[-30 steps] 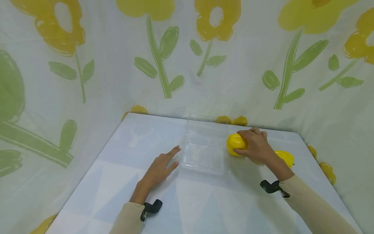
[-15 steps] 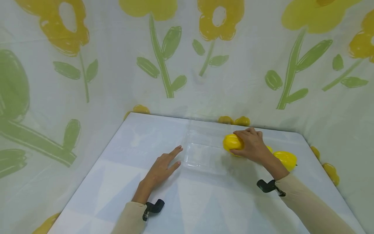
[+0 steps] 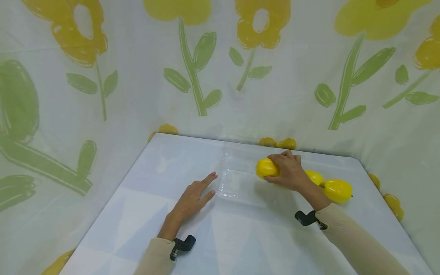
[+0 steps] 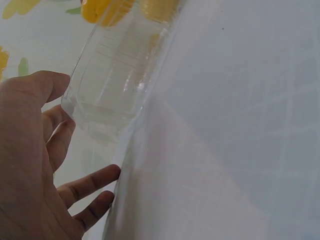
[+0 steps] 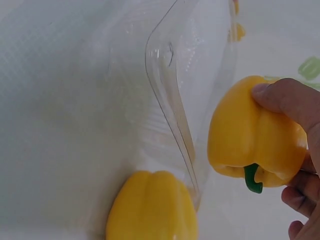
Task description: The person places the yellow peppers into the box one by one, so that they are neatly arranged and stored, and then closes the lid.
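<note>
The right hand (image 3: 288, 172) had carried a yellow pepper (image 3: 266, 168) toward nine o'clock over the last second, from beside the clear tray (image 3: 237, 181) to over its three-o'clock rim. The grip was clenched on the pepper, thumb and fingers wrapped round its body, the green stem (image 5: 252, 179) showing in the right wrist view. Judging from that drift, the pepper was being brought into the tray and had not yet been set down. The left hand (image 3: 192, 196) had stayed flat on the surface (image 3: 240, 236) at the tray's nine-o'clock edge, fingers straight and released, fingertips (image 4: 102, 176) just touching the plastic.

Two more peppers (image 3: 335, 190) lay on the surface at three o'clock of the hand, the nearer one partly hidden behind the wrist. The tray was hard to make out: its walls were transparent, and its hinged lid (image 5: 172, 107) showed clearly only from the right wrist. Whether the pepper touched the rim could not be told.
</note>
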Action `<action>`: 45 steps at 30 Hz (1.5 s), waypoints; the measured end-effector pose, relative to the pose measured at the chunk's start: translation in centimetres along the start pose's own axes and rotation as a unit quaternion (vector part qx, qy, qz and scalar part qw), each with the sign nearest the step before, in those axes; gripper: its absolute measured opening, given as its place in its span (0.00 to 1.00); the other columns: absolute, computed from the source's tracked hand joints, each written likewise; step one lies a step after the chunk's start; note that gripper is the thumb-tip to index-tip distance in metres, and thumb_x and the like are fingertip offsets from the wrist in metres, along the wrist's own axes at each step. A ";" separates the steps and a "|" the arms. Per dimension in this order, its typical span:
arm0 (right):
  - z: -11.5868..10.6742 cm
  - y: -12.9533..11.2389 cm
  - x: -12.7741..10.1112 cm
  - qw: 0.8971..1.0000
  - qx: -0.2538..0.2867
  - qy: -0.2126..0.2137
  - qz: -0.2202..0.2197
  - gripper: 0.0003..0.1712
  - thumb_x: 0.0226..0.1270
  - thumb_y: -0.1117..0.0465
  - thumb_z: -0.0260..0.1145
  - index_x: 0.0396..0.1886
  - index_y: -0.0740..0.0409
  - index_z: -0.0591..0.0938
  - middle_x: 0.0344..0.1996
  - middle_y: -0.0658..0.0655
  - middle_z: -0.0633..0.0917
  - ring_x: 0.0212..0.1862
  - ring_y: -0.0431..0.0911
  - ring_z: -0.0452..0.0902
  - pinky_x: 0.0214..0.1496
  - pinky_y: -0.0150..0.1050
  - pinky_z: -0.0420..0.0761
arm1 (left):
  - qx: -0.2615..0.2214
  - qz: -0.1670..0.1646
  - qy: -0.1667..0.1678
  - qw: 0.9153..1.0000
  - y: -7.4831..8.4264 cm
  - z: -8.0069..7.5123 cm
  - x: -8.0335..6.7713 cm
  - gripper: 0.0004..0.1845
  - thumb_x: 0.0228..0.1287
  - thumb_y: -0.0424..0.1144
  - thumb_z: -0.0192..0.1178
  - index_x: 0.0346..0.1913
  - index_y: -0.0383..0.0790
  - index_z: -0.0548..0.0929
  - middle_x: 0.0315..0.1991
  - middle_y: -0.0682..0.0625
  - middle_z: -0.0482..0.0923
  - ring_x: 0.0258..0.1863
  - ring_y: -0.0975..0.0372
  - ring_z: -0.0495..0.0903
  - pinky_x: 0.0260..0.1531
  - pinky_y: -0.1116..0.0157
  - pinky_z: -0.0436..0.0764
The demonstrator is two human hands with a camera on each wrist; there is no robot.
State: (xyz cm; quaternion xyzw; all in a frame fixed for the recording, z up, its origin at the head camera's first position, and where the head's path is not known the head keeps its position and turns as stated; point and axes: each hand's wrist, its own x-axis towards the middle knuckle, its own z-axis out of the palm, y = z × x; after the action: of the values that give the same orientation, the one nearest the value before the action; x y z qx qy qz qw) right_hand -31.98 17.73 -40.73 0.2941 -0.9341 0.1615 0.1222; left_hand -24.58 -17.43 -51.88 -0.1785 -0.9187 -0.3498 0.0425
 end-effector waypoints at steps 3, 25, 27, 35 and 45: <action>0.4 -0.4 0.3 1.000 0.003 0.001 -0.001 0.39 0.48 0.48 0.83 0.59 0.60 0.81 0.52 0.59 0.86 0.52 0.53 0.68 0.47 0.53 0.59 | 0.000 0.001 0.000 1.000 0.0 -0.1 0.0 0.33 0.77 0.57 0.48 0.79 0.59 0.57 0.77 0.69 0.51 0.65 0.55 0.68 0.67 0.48 0.62; 2.5 -2.3 2.0 1.000 0.007 -0.017 0.002 0.39 0.51 0.46 0.81 0.59 0.59 0.81 0.51 0.58 0.86 0.50 0.52 0.67 0.48 0.51 0.59 | 0.002 0.013 0.011 1.000 0.1 -0.1 -0.3 0.33 0.77 0.60 0.46 0.79 0.59 0.57 0.77 0.68 0.53 0.65 0.55 0.69 0.67 0.49 0.62; 2.6 -2.5 2.2 1.000 0.009 -0.018 0.002 0.39 0.51 0.46 0.81 0.59 0.60 0.81 0.50 0.58 0.86 0.50 0.52 0.67 0.48 0.51 0.59 | 0.002 0.011 0.010 1.000 0.1 -0.1 -0.3 0.32 0.77 0.59 0.47 0.79 0.59 0.57 0.77 0.69 0.52 0.65 0.56 0.69 0.67 0.49 0.62; 3.6 -3.4 3.0 1.000 0.002 -0.028 0.008 0.40 0.52 0.45 0.80 0.61 0.61 0.80 0.52 0.58 0.85 0.50 0.52 0.67 0.49 0.51 0.60 | 0.002 0.000 0.000 1.000 0.3 -0.2 -0.3 0.33 0.76 0.58 0.48 0.79 0.59 0.57 0.77 0.68 0.53 0.65 0.55 0.68 0.66 0.47 0.62; 4.7 -4.8 4.2 0.999 0.001 -0.042 0.013 0.44 0.52 0.44 0.79 0.65 0.62 0.77 0.53 0.59 0.85 0.52 0.52 0.67 0.51 0.52 0.60 | 0.003 0.001 -0.004 1.000 0.4 -0.5 -0.3 0.33 0.77 0.58 0.48 0.80 0.61 0.55 0.77 0.68 0.52 0.65 0.55 0.68 0.67 0.48 0.62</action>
State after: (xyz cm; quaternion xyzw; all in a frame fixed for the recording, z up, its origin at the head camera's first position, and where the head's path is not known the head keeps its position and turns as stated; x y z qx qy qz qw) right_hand -33.12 10.16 -42.57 0.2881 -0.9421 0.1518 0.0805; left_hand -24.19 -17.54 -51.31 -0.1810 -0.9197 -0.3462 0.0393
